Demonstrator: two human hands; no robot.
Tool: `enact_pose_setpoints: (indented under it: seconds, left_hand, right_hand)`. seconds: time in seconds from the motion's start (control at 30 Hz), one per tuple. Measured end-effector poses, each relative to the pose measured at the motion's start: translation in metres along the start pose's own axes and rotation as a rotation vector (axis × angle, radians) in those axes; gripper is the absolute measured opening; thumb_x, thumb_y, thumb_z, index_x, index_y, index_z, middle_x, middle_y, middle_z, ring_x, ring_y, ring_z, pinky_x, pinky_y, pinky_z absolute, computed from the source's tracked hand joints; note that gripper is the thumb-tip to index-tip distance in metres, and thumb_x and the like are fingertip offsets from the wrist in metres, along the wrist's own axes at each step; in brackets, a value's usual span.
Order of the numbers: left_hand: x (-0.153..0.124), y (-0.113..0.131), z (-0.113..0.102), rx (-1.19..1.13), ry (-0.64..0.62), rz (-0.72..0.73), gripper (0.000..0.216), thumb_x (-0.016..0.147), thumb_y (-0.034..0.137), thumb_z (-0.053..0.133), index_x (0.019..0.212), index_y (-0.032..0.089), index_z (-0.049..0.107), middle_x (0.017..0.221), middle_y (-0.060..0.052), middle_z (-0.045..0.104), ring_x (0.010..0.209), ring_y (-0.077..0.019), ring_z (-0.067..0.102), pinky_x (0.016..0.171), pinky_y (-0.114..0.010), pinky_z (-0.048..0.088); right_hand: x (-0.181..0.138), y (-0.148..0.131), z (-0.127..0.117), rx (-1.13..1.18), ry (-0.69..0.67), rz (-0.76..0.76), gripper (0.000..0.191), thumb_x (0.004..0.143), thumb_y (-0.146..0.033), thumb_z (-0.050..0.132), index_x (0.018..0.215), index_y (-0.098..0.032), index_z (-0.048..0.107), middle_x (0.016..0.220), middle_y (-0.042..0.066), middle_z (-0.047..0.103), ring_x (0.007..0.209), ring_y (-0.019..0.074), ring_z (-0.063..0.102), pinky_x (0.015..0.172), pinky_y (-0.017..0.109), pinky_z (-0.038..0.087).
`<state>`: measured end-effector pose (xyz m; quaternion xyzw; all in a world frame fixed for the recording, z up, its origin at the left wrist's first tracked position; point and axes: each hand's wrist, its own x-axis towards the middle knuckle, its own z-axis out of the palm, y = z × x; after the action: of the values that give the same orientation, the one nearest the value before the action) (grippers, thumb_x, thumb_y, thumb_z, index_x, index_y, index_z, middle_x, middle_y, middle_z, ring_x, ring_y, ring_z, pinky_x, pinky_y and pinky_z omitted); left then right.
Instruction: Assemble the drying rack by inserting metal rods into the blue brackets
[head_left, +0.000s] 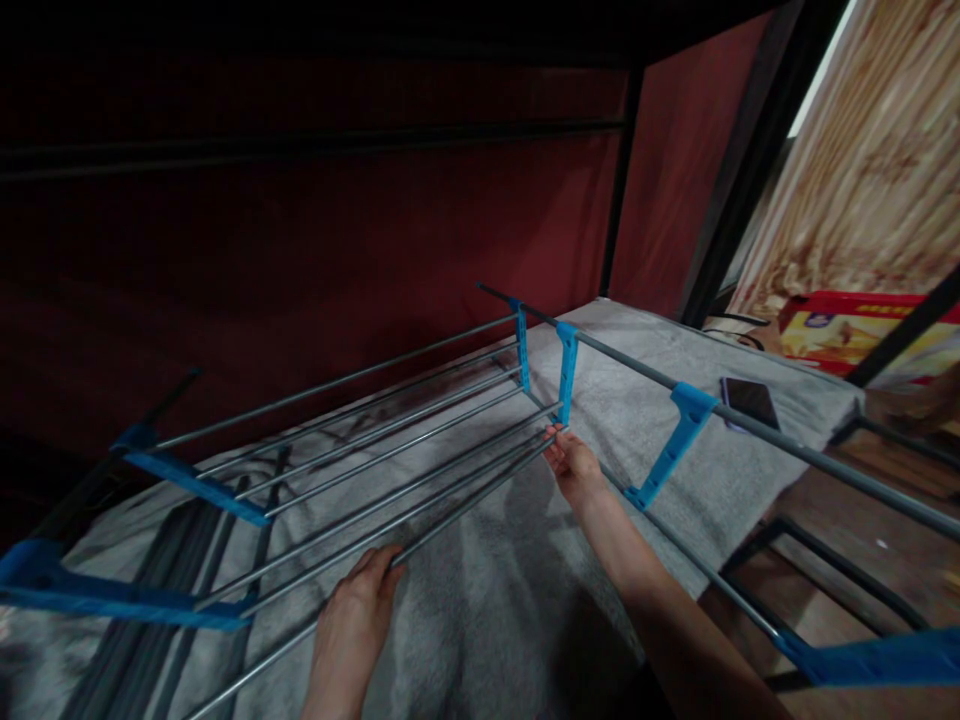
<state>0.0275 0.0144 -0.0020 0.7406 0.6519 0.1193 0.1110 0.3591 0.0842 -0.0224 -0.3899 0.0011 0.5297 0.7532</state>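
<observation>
My left hand is closed around a thin grey metal rod at about its middle. My right hand pinches the far end of the same rod, close to the lower end of a blue plastic bracket. My fingers hide whether the rod's tip is inside the bracket. The rod belongs beside a half-assembled rack of parallel grey rods spanning between blue brackets. At the left, another blue bracket holds rod ends. Further right, a blue bracket joins two long side poles.
Grey fabric covers the bed beneath the rack. Several loose dark tubes lie at the left. A phone rests at the right, with a red and yellow box beyond the bed frame. A dark red panel stands behind.
</observation>
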Motion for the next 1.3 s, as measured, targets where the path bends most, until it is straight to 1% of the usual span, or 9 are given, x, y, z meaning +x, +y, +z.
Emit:
enact_pose_setpoints:
  seconds: [0.13, 0.3, 0.43, 0.57, 0.7, 0.83, 0.97, 1.1, 1.3]
  left_hand:
    - [-0.001, -0.001, 0.002, 0.022, 0.010, 0.000, 0.035, 0.095, 0.030, 0.039, 0.112, 0.025, 0.070, 0.117, -0.006, 0.076, 0.103, -0.0230, 0.073, 0.091, -0.034, 0.057]
    - [-0.003, 0.004, 0.000, 0.035, -0.014, -0.080, 0.032, 0.095, 0.029, 0.043, 0.118, 0.027, 0.064, 0.113, -0.004, 0.077, 0.099, -0.0230, 0.074, 0.086, -0.032, 0.055]
    - [-0.004, 0.010, -0.003, 0.029, 0.013, -0.073, 0.027, 0.095, 0.030, 0.043, 0.114, 0.028, 0.062, 0.107, -0.004, 0.077, 0.094, -0.0231, 0.074, 0.081, -0.031, 0.054]
    - [-0.006, 0.016, -0.007, 0.024, 0.034, -0.093, 0.023, 0.094, 0.028, 0.043, 0.110, 0.027, 0.060, 0.108, -0.006, 0.075, 0.098, -0.0238, 0.073, 0.084, -0.033, 0.053]
    - [-0.008, 0.017, -0.008, -0.005, 0.033, -0.093, 0.020, 0.092, 0.025, 0.043, 0.106, 0.026, 0.058, 0.106, -0.007, 0.074, 0.096, -0.0247, 0.073, 0.083, -0.033, 0.053]
    - [-0.005, 0.012, -0.005, -0.042, 0.064, -0.075, 0.017, 0.091, 0.028, 0.044, 0.101, 0.026, 0.058, 0.103, -0.006, 0.074, 0.092, -0.0244, 0.072, 0.080, -0.034, 0.053]
    - [0.001, 0.000, 0.004, -0.075, 0.090, -0.013, 0.015, 0.090, 0.031, 0.046, 0.098, 0.027, 0.058, 0.098, -0.005, 0.074, 0.087, -0.0249, 0.072, 0.078, -0.035, 0.053]
    - [0.002, -0.009, 0.012, -0.081, 0.166, 0.016, 0.017, 0.090, 0.033, 0.046, 0.100, 0.027, 0.058, 0.100, -0.005, 0.074, 0.087, -0.0257, 0.071, 0.080, -0.037, 0.053]
    - [-0.002, -0.009, 0.010, -0.067, 0.197, 0.040, 0.018, 0.092, 0.033, 0.042, 0.097, 0.026, 0.058, 0.095, -0.006, 0.074, 0.086, -0.0265, 0.072, 0.079, -0.039, 0.053]
  right_hand:
    - [-0.002, 0.000, 0.002, -0.001, -0.006, 0.007, 0.019, 0.084, -0.003, 0.063, 0.079, -0.021, 0.064, 0.076, -0.003, 0.074, 0.064, 0.0080, 0.067, 0.067, 0.018, 0.056]
    - [-0.002, 0.000, 0.001, -0.002, -0.002, -0.009, 0.021, 0.081, -0.004, 0.070, 0.077, -0.023, 0.062, 0.074, -0.005, 0.074, 0.064, 0.0091, 0.067, 0.066, 0.020, 0.056]
    - [-0.004, 0.000, 0.001, 0.029, 0.017, 0.014, 0.020, 0.085, -0.005, 0.064, 0.076, -0.023, 0.062, 0.074, -0.004, 0.074, 0.066, 0.0085, 0.068, 0.065, 0.018, 0.055]
    - [-0.007, 0.001, 0.002, 0.064, 0.028, 0.035, 0.016, 0.089, -0.009, 0.060, 0.081, -0.023, 0.063, 0.075, -0.005, 0.074, 0.068, 0.0088, 0.069, 0.065, 0.019, 0.056]
    - [-0.008, 0.001, 0.003, 0.074, 0.045, 0.049, 0.015, 0.094, -0.016, 0.057, 0.084, -0.023, 0.066, 0.075, -0.005, 0.074, 0.066, 0.0079, 0.068, 0.065, 0.018, 0.056]
    - [-0.004, 0.001, 0.003, 0.067, 0.031, 0.062, 0.017, 0.095, -0.016, 0.056, 0.082, -0.022, 0.066, 0.075, -0.003, 0.074, 0.065, 0.0075, 0.068, 0.066, 0.018, 0.055]
    - [0.002, 0.003, 0.002, 0.071, 0.019, 0.058, 0.022, 0.095, -0.014, 0.053, 0.080, -0.022, 0.066, 0.076, -0.002, 0.075, 0.067, 0.0081, 0.069, 0.067, 0.018, 0.057]
    - [0.004, 0.006, 0.002, 0.049, 0.012, 0.041, 0.024, 0.094, -0.012, 0.053, 0.077, -0.023, 0.066, 0.078, -0.001, 0.076, 0.070, 0.0095, 0.070, 0.068, 0.019, 0.058]
    - [0.001, 0.009, 0.002, 0.019, -0.017, 0.042, 0.027, 0.091, -0.006, 0.054, 0.074, -0.023, 0.066, 0.076, -0.001, 0.075, 0.070, 0.0093, 0.070, 0.071, 0.019, 0.058]
